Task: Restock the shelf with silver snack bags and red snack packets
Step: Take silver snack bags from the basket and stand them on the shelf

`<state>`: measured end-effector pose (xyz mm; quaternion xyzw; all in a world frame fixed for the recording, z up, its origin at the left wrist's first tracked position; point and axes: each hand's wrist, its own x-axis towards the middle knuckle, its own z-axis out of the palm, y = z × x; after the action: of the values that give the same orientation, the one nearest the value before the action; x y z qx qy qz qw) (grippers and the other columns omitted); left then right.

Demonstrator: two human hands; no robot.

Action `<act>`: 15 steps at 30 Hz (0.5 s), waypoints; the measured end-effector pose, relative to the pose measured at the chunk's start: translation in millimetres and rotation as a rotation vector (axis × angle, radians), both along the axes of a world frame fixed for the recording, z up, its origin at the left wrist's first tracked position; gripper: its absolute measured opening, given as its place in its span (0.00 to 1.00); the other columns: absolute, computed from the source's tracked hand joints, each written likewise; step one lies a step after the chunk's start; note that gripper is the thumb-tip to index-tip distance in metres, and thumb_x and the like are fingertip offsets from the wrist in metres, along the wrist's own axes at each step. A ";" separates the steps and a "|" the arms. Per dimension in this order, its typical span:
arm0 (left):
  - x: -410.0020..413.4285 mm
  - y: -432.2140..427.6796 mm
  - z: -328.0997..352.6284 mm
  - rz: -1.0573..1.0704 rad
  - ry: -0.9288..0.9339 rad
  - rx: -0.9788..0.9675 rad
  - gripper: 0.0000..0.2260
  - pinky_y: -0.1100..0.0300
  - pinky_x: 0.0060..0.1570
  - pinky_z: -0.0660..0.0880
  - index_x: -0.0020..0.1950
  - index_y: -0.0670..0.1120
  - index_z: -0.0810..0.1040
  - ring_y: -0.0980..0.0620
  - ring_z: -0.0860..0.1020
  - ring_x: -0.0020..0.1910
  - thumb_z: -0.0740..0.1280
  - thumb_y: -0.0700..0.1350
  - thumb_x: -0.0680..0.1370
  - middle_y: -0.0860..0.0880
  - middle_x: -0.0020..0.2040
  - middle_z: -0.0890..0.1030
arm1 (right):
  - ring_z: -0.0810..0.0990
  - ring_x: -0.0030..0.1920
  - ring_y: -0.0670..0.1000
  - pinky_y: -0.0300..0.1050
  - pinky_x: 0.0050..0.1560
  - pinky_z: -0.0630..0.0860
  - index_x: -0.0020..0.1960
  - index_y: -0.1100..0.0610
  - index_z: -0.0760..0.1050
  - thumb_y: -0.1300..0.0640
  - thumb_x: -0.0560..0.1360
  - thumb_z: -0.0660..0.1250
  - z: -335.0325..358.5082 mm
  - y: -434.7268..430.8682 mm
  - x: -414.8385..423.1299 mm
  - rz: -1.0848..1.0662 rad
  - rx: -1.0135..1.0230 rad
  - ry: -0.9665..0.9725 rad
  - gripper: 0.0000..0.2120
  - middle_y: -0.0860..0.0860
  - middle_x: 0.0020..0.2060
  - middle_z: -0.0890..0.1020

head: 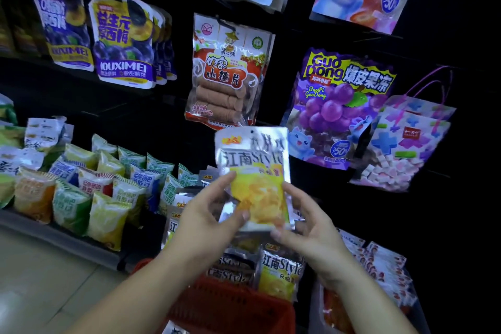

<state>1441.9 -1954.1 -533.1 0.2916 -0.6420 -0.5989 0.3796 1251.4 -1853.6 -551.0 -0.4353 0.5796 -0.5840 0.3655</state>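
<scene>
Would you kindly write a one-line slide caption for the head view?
Left hand and right hand hold a silver snack bag above a red basket.

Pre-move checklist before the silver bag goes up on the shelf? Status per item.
1. Grip: left hand and right hand both grip the lower part of the silver bag. Ok.
2. Orientation: bag upright, print facing the camera. Ok.
3. Free spot for it: too dark to see. Cannot tell.
4. Clearance above: the hawthorn pack hangs just over the bag's top edge, and the gap is unclear. Cannot tell.
5. Stock: spare bags stand in the basket. Ok.
6. Red packets: stacked at lower right, not in hand. Ok.
</scene>
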 end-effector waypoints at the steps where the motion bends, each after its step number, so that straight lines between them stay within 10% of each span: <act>1: 4.1 -2.6 2.3 -0.015 0.006 0.010 0.31 0.74 0.42 0.77 0.72 0.64 0.69 0.75 0.78 0.53 0.74 0.38 0.77 0.64 0.58 0.76 | 0.84 0.59 0.55 0.52 0.50 0.83 0.71 0.35 0.73 0.69 0.75 0.74 -1.2 0.7 -0.6 0.024 0.022 0.012 0.36 0.45 0.71 0.75; 9: 24.2 -4.4 2.7 -0.171 -0.232 -0.117 0.44 0.78 0.40 0.74 0.78 0.71 0.58 0.72 0.71 0.58 0.77 0.40 0.75 0.66 0.68 0.66 | 0.80 0.63 0.57 0.48 0.51 0.83 0.67 0.28 0.72 0.68 0.79 0.68 -11.4 -2.9 -2.3 -0.040 0.135 0.163 0.35 0.51 0.75 0.71; 12: 22.7 -3.0 -4.4 -0.072 -0.305 -0.228 0.42 0.71 0.43 0.79 0.78 0.71 0.56 0.81 0.72 0.49 0.76 0.42 0.76 0.70 0.64 0.69 | 0.71 0.72 0.47 0.40 0.53 0.79 0.64 0.26 0.72 0.63 0.80 0.68 -6.2 -3.6 9.6 -0.181 0.110 0.409 0.31 0.42 0.75 0.66; 15: 17.5 6.2 -6.6 -0.081 -0.315 -0.391 0.37 0.71 0.51 0.76 0.75 0.68 0.62 0.75 0.70 0.62 0.75 0.40 0.77 0.72 0.63 0.70 | 0.71 0.72 0.41 0.43 0.63 0.78 0.66 0.32 0.76 0.56 0.80 0.70 -1.0 -6.1 34.7 -0.159 -0.041 0.332 0.22 0.36 0.72 0.70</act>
<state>1459.4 -1947.9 -539.7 0.2765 -0.8081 -0.4252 0.2996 1286.1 -1859.7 -552.0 -0.4859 0.6527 -0.5427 0.2085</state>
